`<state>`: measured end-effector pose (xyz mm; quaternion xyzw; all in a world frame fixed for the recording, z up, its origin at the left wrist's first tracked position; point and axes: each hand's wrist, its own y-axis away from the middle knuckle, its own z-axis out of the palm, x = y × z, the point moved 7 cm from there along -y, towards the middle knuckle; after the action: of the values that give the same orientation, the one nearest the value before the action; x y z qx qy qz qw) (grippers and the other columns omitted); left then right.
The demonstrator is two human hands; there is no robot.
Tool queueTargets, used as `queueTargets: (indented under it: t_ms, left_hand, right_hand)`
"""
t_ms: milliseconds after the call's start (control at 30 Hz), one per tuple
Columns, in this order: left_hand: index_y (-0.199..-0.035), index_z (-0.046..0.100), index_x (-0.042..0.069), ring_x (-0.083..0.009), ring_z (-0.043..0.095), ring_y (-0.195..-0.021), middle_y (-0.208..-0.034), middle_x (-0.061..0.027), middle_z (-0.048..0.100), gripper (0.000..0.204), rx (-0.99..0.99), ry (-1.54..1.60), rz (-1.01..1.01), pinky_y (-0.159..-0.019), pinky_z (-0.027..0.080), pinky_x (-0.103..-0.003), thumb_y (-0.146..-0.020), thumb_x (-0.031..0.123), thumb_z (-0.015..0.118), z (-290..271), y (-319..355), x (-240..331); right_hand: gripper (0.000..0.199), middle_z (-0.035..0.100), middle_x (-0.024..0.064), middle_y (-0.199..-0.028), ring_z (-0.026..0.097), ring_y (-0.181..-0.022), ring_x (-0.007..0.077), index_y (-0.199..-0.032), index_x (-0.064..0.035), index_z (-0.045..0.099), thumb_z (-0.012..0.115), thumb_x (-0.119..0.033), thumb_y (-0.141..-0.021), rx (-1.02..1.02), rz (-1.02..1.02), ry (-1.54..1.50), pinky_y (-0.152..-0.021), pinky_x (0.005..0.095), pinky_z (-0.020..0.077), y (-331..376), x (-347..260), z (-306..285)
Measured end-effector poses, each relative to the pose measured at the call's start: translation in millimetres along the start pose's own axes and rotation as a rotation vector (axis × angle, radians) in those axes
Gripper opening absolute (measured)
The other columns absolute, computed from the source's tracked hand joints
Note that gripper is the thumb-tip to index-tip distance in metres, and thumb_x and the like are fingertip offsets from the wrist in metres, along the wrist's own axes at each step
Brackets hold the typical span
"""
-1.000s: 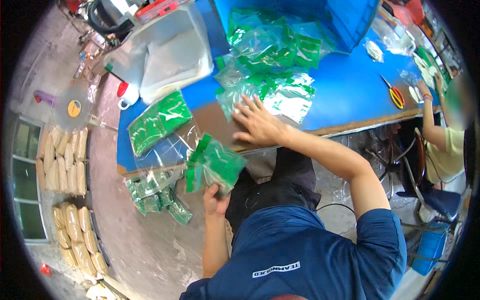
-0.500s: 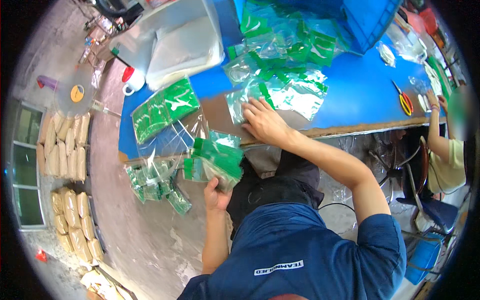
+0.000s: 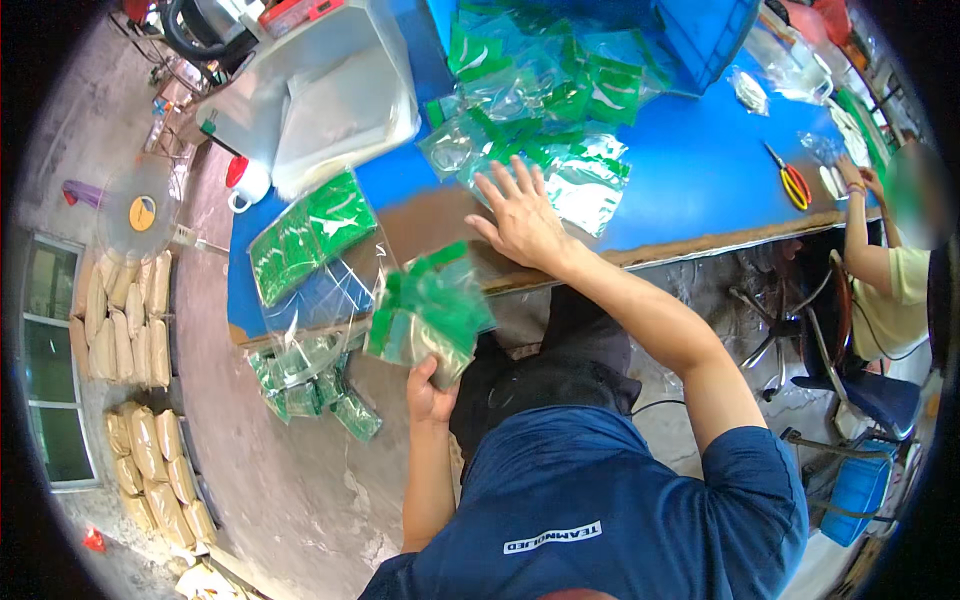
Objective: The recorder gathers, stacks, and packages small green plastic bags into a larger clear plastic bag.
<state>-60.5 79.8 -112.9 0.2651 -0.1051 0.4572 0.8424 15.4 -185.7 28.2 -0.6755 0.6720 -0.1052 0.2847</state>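
One blue worktop [image 3: 690, 170] spans the far side, and we see a loose heap of green-and-clear pouches [image 3: 540, 100] on it. Our right hand [image 3: 525, 215] lies flat, fingers spread, gripping nothing, touching the heap's near edge. Our left hand [image 3: 430, 392] is clenched around a stack of pouches [image 3: 428, 312], held below the worktop's near edge. Yellow-handled scissors [image 3: 793, 182] lie far right.

A blue table [image 3: 690, 170] with a worn brown front edge carried a loose heap of green-and-clear packets [image 3: 540, 110], a bundled stack of green packets [image 3: 305, 235] near its left end, red-handled scissors [image 3: 792, 182], and a clear plastic tub [image 3: 340, 100] at the far corner.
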Motion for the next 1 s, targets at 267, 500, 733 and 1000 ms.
queueTargets:
  t_ms: [267,500,733,1000]
  left_hand:
    - [-0.144,0.041,0.0,-0.035,0.046,-0.135,-0.143,-0.0156,0.052,0.077,0.014,-0.07,0.036,-0.119,0.031,-0.057,-0.076,0.006,0.077,-6.9,-7.8,-2.1]
    - [-0.144,0.041,-0.001,-0.0355,0.048,-0.134,-0.142,-0.016,0.052,0.075,-0.09,0.058,0.001,-0.118,0.032,-0.057,-0.077,0.007,0.075,6.8,-5.0,-6.0]
    - [-0.14,0.047,-0.002,-0.0361,0.049,-0.133,-0.138,-0.016,0.057,0.07,0.009,-0.167,-0.04,-0.118,0.032,-0.057,-0.077,0.011,0.075,-18.0,-12.5,-13.1]
    - [-0.141,0.048,0.001,-0.0364,0.047,-0.134,-0.141,-0.0141,0.055,0.07,-0.195,0.103,-0.127,-0.12,0.025,-0.061,-0.079,0.014,0.077,17.5,-13.2,-30.6]
  right_hand:
    - [0.039,0.059,0.0214,-0.123,0.053,-0.117,0.0423,-0.12,-0.0002,0.058,0.051,-0.033,-0.101,-0.736,-0.259,-0.766,-0.103,0.0552,0.0388,59.0,-48.4,-6.0]
    - [0.047,0.049,0.023,-0.14,0.039,-0.136,0.0448,-0.126,-0.0013,0.056,0.055,-0.038,-0.097,-0.214,-0.169,-0.111,-0.113,0.0538,0.0331,64.2,-23.5,-24.4]
    - [0.033,0.06,0.025,-0.11,0.057,-0.105,0.043,-0.108,0.0033,0.056,0.053,-0.028,-0.1,-0.53,0.102,-0.897,-0.091,0.048,0.0457,60.6,-23.2,-24.1]
    - [0.048,0.046,0.0252,-0.142,0.044,-0.126,0.05,-0.129,-0.0011,0.057,0.058,-0.036,-0.096,-0.066,0.196,0.102,-0.111,0.0548,0.0318,88.4,19.2,-51.3]
